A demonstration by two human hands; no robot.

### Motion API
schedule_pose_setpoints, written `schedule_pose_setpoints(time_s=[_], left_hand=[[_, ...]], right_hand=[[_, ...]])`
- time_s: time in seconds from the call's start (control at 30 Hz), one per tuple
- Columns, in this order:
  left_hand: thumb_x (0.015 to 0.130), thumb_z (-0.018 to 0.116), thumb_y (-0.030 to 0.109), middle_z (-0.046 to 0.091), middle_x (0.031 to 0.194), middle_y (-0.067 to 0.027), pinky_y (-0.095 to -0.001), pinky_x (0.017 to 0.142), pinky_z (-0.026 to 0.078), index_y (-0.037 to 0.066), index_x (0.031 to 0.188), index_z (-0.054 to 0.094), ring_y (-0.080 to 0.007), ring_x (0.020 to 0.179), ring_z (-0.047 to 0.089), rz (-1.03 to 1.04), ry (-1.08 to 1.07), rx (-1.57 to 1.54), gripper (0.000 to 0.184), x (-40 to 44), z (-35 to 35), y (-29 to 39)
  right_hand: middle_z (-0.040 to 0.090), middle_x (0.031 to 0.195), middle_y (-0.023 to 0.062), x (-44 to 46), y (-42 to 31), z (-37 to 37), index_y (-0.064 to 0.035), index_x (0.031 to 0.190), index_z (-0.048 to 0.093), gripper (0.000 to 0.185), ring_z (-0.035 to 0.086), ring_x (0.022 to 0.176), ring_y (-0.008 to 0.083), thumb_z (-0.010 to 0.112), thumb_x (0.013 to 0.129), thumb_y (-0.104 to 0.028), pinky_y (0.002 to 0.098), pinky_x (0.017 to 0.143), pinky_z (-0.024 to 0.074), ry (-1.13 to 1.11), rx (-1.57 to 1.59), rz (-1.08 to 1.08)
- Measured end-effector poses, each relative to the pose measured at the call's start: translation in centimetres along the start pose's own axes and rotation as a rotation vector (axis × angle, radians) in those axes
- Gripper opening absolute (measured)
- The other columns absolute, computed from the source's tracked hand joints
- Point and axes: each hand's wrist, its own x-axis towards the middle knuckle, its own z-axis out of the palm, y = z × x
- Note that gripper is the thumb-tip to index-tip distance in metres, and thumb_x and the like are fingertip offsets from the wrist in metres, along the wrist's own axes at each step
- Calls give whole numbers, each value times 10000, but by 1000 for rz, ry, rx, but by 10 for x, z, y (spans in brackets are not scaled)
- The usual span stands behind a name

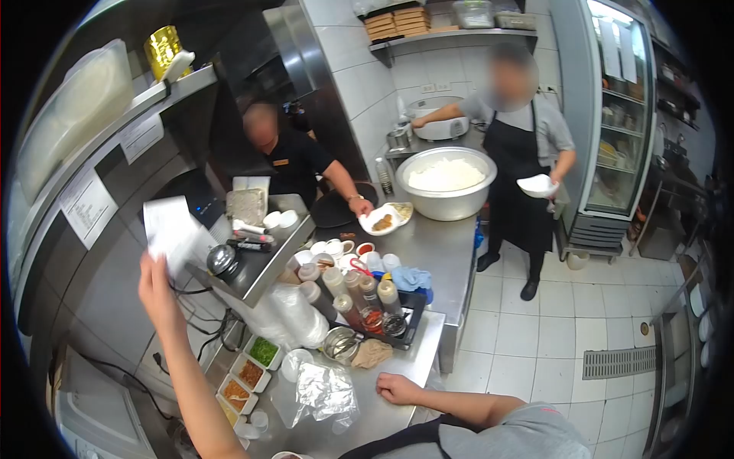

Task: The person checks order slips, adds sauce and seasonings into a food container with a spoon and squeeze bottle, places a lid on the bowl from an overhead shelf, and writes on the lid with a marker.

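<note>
Pinching paper (pixel 170 228) at lower edge with left hand (pixel 157 289); likely light, floppy, best held there. Resting right hand (pixel 398 389) on counter (pixel 414 366), loosely clenched.

Nothing can be read. Print is too small or blurred on two posted sheets, at 10 (pixel 141 138) and 9 o'clock (pixel 88 206), the refrigerator door papers (pixel 618 50) at 2 o'clock and a shirt badge (pixel 282 162) toward 10; the paper slip (pixel 170 226) at 9 is washed out.
</note>
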Motion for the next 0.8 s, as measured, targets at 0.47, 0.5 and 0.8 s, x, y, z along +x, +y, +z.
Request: schedule_pose_setpoints(time_s=[0.47, 0.5, 0.8], left_hand=[[856, 574, 62, 580, 811, -1, -203, 673, 405, -21, 964, 617, -79, 736, 504, -601, -259, 201, 143, -339, -25, -12], [854, 572, 53, 573, 894, -26, -223, 714, 418, -16, 938, 623, -98, 785, 511, -675, -258, 140, 120, -341, -19, 0], [940, 387, 462, 449, 1292, -132, -317, 1025, 289, -65, 1305, 357, -229, 1202, 415, -927, -497, -361, 642, -365, -41, 13]], right_hand=[[564, 1105, 22, 41, -122, -23, -22, 1227, 475, 395, 516, 1008, 114, 515, 924, -273, 275, 845, 442, -290, 1104, 332], [563, 1106, 19, 46, -129, -24, -21, 1223, 479, 382, 513, 1013, 111, 518, 923, -254, 274, 856, 437, -313, 1064, 336], [583, 1059, 26, 53, -147, -34, -9, 1139, 527, 267, 514, 981, 84, 535, 912, -150, 263, 879, 409, -471, 991, 162]])
